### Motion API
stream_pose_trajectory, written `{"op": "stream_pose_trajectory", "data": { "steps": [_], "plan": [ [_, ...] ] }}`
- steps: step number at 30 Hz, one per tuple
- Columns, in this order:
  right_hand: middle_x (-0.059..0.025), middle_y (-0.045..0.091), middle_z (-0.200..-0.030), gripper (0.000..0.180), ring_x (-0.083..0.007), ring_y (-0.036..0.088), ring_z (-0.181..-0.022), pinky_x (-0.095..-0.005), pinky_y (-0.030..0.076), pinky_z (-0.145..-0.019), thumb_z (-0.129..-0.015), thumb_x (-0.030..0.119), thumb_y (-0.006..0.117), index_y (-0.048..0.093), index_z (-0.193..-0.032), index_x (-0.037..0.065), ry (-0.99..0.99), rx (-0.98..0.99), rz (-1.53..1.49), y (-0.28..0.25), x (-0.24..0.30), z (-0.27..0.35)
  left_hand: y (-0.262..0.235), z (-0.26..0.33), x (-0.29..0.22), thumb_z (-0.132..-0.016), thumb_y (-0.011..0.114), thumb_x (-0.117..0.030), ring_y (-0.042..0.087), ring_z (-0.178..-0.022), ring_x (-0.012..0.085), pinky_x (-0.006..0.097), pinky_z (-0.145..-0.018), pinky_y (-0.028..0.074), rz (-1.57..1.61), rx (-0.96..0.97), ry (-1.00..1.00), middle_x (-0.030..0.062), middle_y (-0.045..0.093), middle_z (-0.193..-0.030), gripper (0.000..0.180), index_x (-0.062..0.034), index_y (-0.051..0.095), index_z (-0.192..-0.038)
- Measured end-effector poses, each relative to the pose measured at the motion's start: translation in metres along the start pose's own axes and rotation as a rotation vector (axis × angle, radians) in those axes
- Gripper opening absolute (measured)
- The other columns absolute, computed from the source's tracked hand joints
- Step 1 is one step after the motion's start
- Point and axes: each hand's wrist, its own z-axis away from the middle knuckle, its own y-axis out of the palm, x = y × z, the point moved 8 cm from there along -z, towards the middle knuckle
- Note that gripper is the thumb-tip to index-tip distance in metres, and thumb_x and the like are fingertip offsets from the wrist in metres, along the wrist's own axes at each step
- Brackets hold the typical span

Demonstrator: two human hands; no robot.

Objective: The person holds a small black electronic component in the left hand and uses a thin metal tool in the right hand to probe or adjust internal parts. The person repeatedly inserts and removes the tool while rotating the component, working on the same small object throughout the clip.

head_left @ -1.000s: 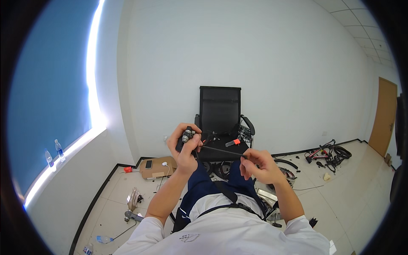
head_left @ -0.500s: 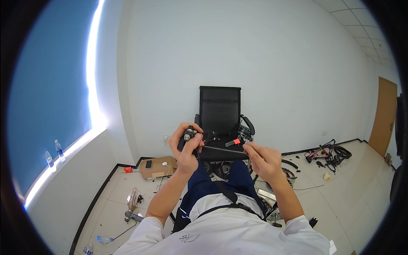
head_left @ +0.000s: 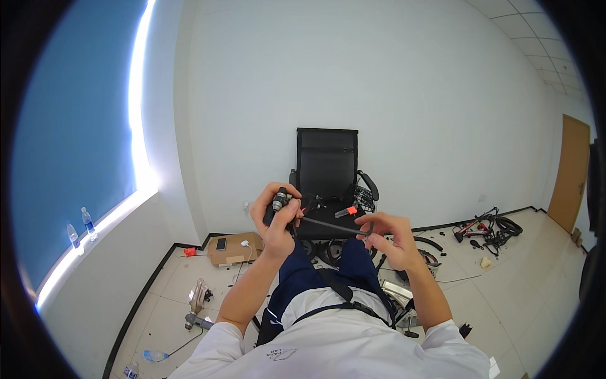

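Note:
My left hand (head_left: 276,218) is closed around a black-and-silver metal part (head_left: 281,199), whose exact kind I cannot make out, with its ribbed silver end showing between thumb and fingers. From that hand a long dark hex key (head_left: 331,225) reaches to the right, its far tip hidden at the left fingers. At its bent end my right hand (head_left: 392,239) has thumb and fingers loosely round the short arm. Behind both hands, a black mesh office chair (head_left: 327,164) carries small tools and parts, among them an orange-and-black item (head_left: 346,212).
On the left floor are a cardboard box (head_left: 222,252) with a phone on it, metal bike parts (head_left: 197,295) and a plastic bottle (head_left: 155,356). To the right lie bicycle parts (head_left: 486,228) by the wall. Two bottles (head_left: 88,221) stand on the windowsill.
My right hand has loosened from a pinch on the hex key, and its fingers are now spread around the bend, which has come into sight. The left hand has stayed put.

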Motion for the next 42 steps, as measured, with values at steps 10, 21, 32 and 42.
{"op": "stream_pose_trajectory", "data": {
  "steps": [10, 21, 32, 42],
  "plan": [
    [-0.0075, 0.067, -0.070, 0.020, -0.0105, 0.062, -0.059, -0.0235, 0.048, -0.058, -0.092, 0.014, 0.054, 0.065, -0.097, -0.003, 0.222, 0.067, -0.096, 0.007, -0.005, 0.000, 0.000, 0.001, -0.001, -0.080, 0.055, -0.013, 0.051, -0.054, 0.0137, 0.025, -0.043, 0.038, -0.040, 0.002, 0.006, 0.0078, 0.050, -0.066, 0.019, 0.0049, 0.056, -0.086],
    [-0.0053, 0.067, -0.067, 0.007, -0.0102, 0.061, -0.054, -0.0231, 0.048, -0.055, -0.089, 0.005, 0.061, 0.062, -0.094, 0.000, 0.145, 0.078, -0.027, 0.008, 0.005, 0.001, -0.002, -0.001, 0.000, -0.079, 0.056, -0.014, 0.052, -0.055, 0.0129, 0.024, -0.044, 0.038, -0.030, 0.025, 0.021, 0.0079, 0.052, -0.065, 0.020, 0.0053, 0.057, -0.085],
    [-0.0056, 0.067, -0.069, 0.017, -0.0143, 0.061, -0.053, -0.0249, 0.045, -0.049, -0.082, 0.006, 0.073, 0.063, -0.096, 0.004, -0.091, -0.066, 0.482, 0.003, 0.019, -0.001, -0.001, 0.002, -0.002, -0.077, 0.060, -0.005, 0.049, -0.059, 0.0063, 0.022, -0.056, 0.037, -0.106, 0.033, 0.092, 0.0039, 0.058, -0.069, 0.012, 0.0044, 0.063, -0.083],
    [-0.0043, 0.070, -0.076, 0.022, -0.0152, 0.061, -0.053, -0.0233, 0.043, -0.045, -0.071, -0.001, 0.078, 0.067, -0.090, 0.005, -0.729, -0.293, 0.770, 0.018, 0.067, 0.016, 0.001, -0.001, -0.001, -0.081, 0.056, -0.010, 0.052, -0.054, 0.0095, 0.022, -0.045, 0.038, -0.036, 0.018, 0.020, 0.0049, 0.053, -0.065, 0.015, 0.0040, 0.059, -0.085]
  ]
}}
